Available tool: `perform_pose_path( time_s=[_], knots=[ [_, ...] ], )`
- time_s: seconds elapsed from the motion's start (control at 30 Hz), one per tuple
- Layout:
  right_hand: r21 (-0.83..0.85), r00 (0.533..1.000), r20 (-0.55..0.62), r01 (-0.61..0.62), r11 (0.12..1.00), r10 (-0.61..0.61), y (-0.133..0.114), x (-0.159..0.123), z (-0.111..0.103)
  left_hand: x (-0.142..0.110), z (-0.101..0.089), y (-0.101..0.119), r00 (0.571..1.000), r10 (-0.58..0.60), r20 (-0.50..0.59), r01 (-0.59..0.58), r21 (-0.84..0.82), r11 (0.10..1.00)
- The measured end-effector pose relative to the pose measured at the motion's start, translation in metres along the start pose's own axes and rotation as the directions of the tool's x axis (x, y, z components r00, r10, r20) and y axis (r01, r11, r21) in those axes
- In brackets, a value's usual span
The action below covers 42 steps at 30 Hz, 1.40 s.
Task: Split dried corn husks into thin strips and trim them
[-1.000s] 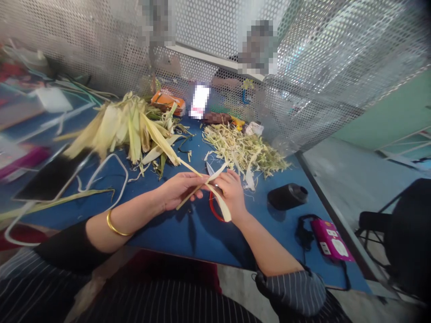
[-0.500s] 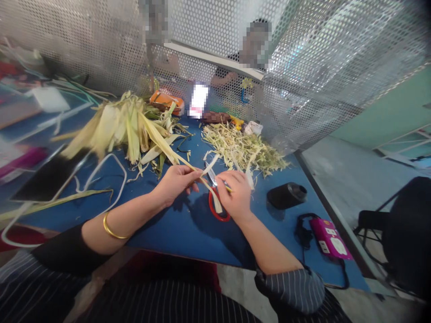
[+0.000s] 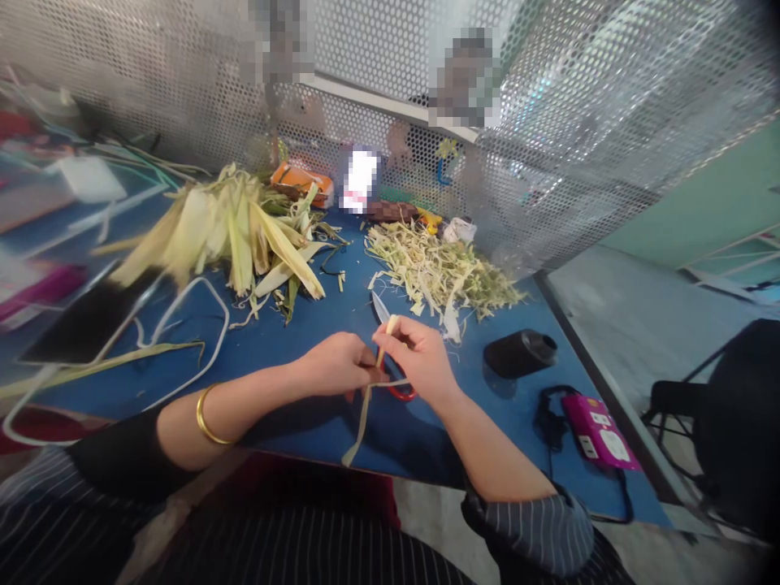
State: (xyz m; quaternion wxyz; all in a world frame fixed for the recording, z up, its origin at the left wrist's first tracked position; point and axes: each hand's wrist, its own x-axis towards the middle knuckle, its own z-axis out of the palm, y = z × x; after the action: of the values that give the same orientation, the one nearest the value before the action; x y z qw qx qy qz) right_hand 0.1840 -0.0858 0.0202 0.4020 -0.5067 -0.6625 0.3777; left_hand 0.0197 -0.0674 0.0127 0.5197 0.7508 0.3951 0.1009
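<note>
In the middle of the head view, my left hand [image 3: 342, 361] is closed on a pale corn husk strip [image 3: 361, 426], whose tail hangs toward the table's front edge. My right hand [image 3: 422, 357] pinches the upper part of the same strip close by, with a folded end sticking up at the fingertips. Behind and below the right hand lie red-handled scissors [image 3: 381, 307], blades pointing away, partly hidden by the fingers. Beyond the left hand spreads a heap of whole corn husks [image 3: 240, 236]. A pile of shredded husk bits [image 3: 448, 272] is beyond the right hand.
On the blue table [image 3: 317, 439], a black cone-shaped spool [image 3: 517, 353] and a magenta power strip [image 3: 598, 431] sit to the right. At left stands a black panel on a white wire frame [image 3: 91, 321]. A lit phone [image 3: 359, 180] leans before the perforated mesh [image 3: 378, 49]; people are behind it.
The long husk strip between my hands now bends with its tail hanging down toward me. My left hand has moved slightly right and down, and the right fingers have shifted to a pinch.
</note>
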Motion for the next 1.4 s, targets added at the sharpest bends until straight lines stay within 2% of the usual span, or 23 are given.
perform_pose_path(
  time_s=[0.13,0.2,0.27,0.33,0.43,0.47,0.53,0.67,0.9,1.03,1.17,1.4],
  knots=[
    [0.014,0.99,-0.141,0.025,1.0,-0.023,-0.001,-0.002,-0.004,-0.001,-0.002,0.0,0.996,-0.022,-0.084,0.021,-0.009,1.0],
    [-0.079,0.979,-0.182,0.073,0.994,-0.087,-0.004,-0.004,-0.005,-0.002,-0.003,-0.001,0.989,-0.028,-0.145,0.03,0.011,0.999],
    [-0.234,0.958,-0.2,0.156,0.96,-0.205,-0.007,-0.007,-0.005,-0.001,-0.004,-0.004,0.975,-0.036,-0.22,0.038,0.006,0.999],
    [-0.41,0.904,-0.183,0.287,0.866,-0.386,-0.008,-0.01,-0.004,0.002,-0.006,-0.007,0.956,-0.06,-0.289,0.041,-0.071,0.997],
    [-0.603,0.774,-0.071,0.468,0.646,-0.629,-0.005,-0.014,0.0,0.007,-0.008,-0.009,0.923,-0.108,-0.369,0.011,-0.257,0.966],
    [-0.64,0.743,-0.038,0.496,0.587,-0.669,-0.004,-0.015,0.002,0.009,-0.009,-0.009,0.914,-0.12,-0.388,-0.012,-0.321,0.947],
    [-0.684,0.715,-0.009,0.505,0.526,-0.699,-0.001,-0.016,0.005,0.011,-0.009,-0.008,0.91,-0.131,-0.392,-0.066,-0.45,0.891],
    [-0.735,0.716,-0.009,0.468,0.49,-0.698,0.003,-0.016,0.008,0.011,-0.007,-0.005,0.927,-0.163,-0.337,-0.098,-0.639,0.763],
    [-0.826,0.748,0.039,0.397,0.4,-0.662,0.007,-0.016,0.014,0.015,0.0,-0.007,0.928,-0.232,-0.292,-0.104,-0.8,0.591],
    [-0.862,0.774,0.081,0.371,0.346,-0.627,0.009,-0.015,0.018,0.015,0.004,-0.006,0.943,-0.227,-0.244,-0.104,-0.864,0.493],
    [-0.865,0.782,0.049,0.345,0.365,-0.622,0.011,-0.014,0.017,0.014,0.0,-0.005,0.958,-0.21,-0.194,-0.085,-0.895,0.438],
    [-0.838,0.784,0.011,0.346,0.422,-0.621,0.013,-0.013,0.015,0.009,-0.006,-0.003,0.971,-0.145,-0.189,-0.118,-0.911,0.396]
  ],
)
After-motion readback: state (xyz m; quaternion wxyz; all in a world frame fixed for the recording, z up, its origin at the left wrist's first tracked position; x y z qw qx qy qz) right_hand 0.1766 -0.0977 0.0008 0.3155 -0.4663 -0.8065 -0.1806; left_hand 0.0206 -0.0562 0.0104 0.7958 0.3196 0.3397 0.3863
